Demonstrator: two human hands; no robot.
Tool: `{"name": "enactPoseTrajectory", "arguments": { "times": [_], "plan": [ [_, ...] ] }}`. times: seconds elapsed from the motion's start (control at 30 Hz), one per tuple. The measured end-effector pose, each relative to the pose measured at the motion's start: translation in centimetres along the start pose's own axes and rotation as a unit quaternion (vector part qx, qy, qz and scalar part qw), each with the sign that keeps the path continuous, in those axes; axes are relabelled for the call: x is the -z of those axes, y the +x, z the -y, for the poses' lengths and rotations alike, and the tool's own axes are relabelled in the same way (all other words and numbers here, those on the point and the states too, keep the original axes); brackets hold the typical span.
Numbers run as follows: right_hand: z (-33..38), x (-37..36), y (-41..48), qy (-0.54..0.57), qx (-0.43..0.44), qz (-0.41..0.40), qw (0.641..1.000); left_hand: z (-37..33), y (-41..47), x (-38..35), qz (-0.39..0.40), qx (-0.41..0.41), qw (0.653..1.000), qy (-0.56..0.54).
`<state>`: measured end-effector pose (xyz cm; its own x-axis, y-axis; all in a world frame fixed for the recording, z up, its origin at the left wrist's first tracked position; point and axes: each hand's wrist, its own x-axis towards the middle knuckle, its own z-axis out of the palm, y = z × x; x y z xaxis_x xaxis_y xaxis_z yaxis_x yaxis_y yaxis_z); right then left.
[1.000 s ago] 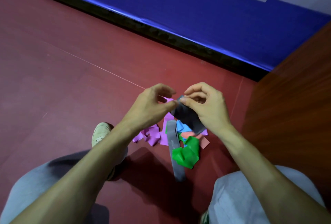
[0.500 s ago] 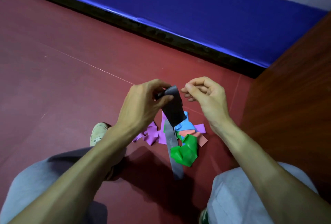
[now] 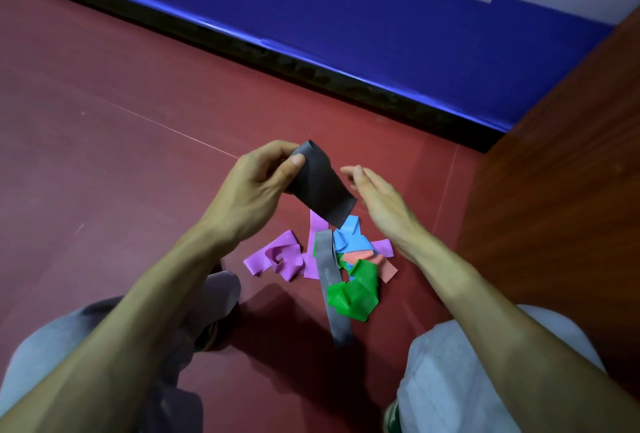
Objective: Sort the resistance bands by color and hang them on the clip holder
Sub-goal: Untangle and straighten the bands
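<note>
Head view, left grip (image 3: 252, 190) pinching black band (image 3: 322, 192) slanting down-right, right grip (image 3: 381, 205) loose, empty

Dim indoor light, soft shadows on floor (image 3: 104, 155), wide-angle edge warp

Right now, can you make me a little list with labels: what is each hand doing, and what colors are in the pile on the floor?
Left hand: pinches the black band, lifted above the pile
Right hand: open, beside the black band, holding nothing
Pile on the floor: purple band, grey band, blue band, green band, salmon band
Clip holder: not in view
</note>
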<state>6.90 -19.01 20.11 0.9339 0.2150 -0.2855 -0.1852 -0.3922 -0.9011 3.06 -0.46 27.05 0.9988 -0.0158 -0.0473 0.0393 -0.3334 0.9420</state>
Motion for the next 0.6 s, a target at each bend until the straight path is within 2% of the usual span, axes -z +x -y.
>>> {"name": "enactPoseTrajectory", "arguments": {
  "times": [0.27,0.37,0.47,0.6],
  "plan": [
    [0.6,-0.7,0.0,0.053,-0.072,0.035,0.995,-0.5,-0.1,0.6,-0.014,0.004,0.998,-0.059],
    [1.6,-1.5,-0.4,0.116,-0.083,0.057,0.988,-0.6,-0.6,1.8,-0.027,-0.003,0.998,-0.054],
    [1.7,-1.3,-0.5,0.173,-0.075,0.083,0.978,-0.3,-0.4,2.1,-0.072,0.01,0.995,-0.067],
    [1.4,-0.9,-0.7,0.178,-0.026,0.114,0.977,0.2,-0.5,2.4,-0.133,0.033,0.988,-0.075]
  ]
}}
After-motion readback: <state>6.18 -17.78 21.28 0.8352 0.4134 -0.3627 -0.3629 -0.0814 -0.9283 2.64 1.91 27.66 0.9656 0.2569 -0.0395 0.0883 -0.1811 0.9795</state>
